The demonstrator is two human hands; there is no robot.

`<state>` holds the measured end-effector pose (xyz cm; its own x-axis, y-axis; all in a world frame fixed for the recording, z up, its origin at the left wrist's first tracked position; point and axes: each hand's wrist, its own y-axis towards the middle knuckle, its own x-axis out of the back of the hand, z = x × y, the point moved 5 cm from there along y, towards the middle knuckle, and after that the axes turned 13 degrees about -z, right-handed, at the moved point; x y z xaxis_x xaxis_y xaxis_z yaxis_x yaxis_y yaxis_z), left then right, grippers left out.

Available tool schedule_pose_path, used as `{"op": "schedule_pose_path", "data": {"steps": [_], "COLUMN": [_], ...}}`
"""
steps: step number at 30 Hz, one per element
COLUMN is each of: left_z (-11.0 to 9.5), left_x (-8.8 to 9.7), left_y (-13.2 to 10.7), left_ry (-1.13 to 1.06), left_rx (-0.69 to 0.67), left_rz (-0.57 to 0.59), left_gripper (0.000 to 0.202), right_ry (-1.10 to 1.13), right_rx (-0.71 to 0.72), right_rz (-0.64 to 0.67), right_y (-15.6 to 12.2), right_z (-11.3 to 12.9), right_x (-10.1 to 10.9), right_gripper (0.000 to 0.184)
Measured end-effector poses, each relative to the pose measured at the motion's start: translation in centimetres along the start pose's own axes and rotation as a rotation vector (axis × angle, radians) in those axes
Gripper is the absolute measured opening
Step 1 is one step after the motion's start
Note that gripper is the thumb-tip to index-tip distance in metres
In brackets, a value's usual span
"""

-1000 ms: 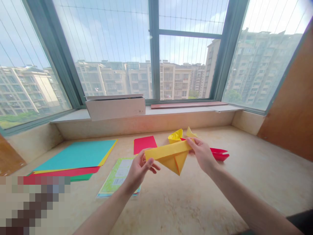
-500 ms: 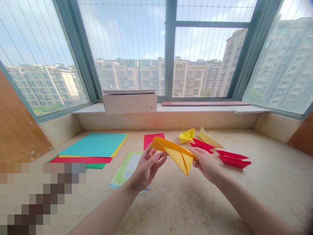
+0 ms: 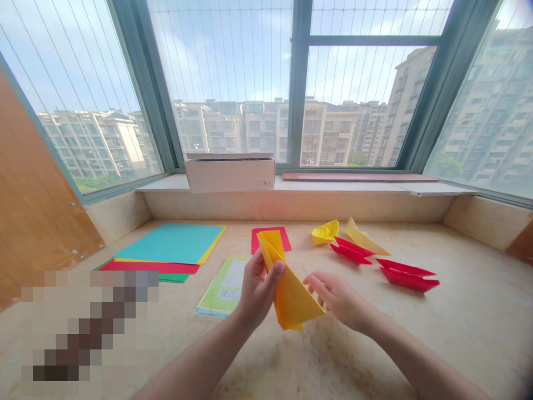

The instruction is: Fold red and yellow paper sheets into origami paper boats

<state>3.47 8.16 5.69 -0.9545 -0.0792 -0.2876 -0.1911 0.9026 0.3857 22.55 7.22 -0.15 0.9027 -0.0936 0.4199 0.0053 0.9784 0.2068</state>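
My left hand (image 3: pixel 260 286) pinches a folded sheet of orange-yellow paper (image 3: pixel 291 294), its thumb pressed on the near face. The paper is held up above the counter on a slant, with a pointed corner toward the lower right. My right hand (image 3: pixel 339 297) is just right of the paper's slanting edge, fingers bent and loosely apart, gripping nothing visible. Whether its fingertips brush the edge I cannot tell. Behind the paper lies a red square sheet (image 3: pixel 283 238), partly covered from view.
Two red folded paper boats (image 3: pixel 408 276), a small yellow paper boat (image 3: pixel 325 232) and a pale yellow folded paper (image 3: pixel 364 236) lie at right. Left are stacked coloured sheets (image 3: pixel 170 243) and a green paper packet (image 3: pixel 225 283). A white box (image 3: pixel 231 175) stands on the sill.
The orange-yellow paper has turned from lying crosswise to a steeper slant. My left hand has shifted its hold on it, while my right hand has let go and moved slightly down.
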Motion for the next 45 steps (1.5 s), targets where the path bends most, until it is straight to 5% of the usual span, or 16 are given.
{"op": "schedule_pose_path", "data": {"steps": [3,8,15,22,28,35,41,45], "left_z": [1.0,3.0,4.2,4.6,4.8,2.9,4.3,4.6], "left_x": [-0.4,-1.9,-2.6,-2.4,-1.8,-2.9,-2.6,-1.6], "left_y": [-0.3,-1.9,-3.8,-4.0,-4.2,-4.2,-2.6,-0.7], "left_ry": [-0.094,-0.060,0.038,0.105,0.123,0.017,-0.198,-0.422], "left_rx": [0.273,0.587,0.691,0.745,0.785,0.760,0.779,0.742], "left_rz": [-0.019,0.206,0.525,0.568,0.607,0.704,0.695,0.466], "left_gripper": [0.052,0.052,0.053,0.058,0.042,0.043,0.063,0.055], "right_ry": [0.053,0.318,0.400,0.278,0.263,0.487,0.455,0.478], "right_rx": [0.108,0.075,0.033,0.131,0.211,0.046,0.002,-0.027], "right_rz": [-0.094,-0.214,-0.183,-0.059,0.005,0.261,0.053,-0.129], "right_y": [0.2,0.5,0.4,-0.3,-0.6,-0.6,0.4,1.3], "right_z": [0.6,1.3,1.8,1.4,2.1,2.7,1.9,0.7], "right_x": [0.6,1.7,2.0,1.5,2.2,2.7,4.2,4.8], "right_gripper": [0.038,0.054,0.057,0.041,0.020,0.028,0.032,0.036]}}
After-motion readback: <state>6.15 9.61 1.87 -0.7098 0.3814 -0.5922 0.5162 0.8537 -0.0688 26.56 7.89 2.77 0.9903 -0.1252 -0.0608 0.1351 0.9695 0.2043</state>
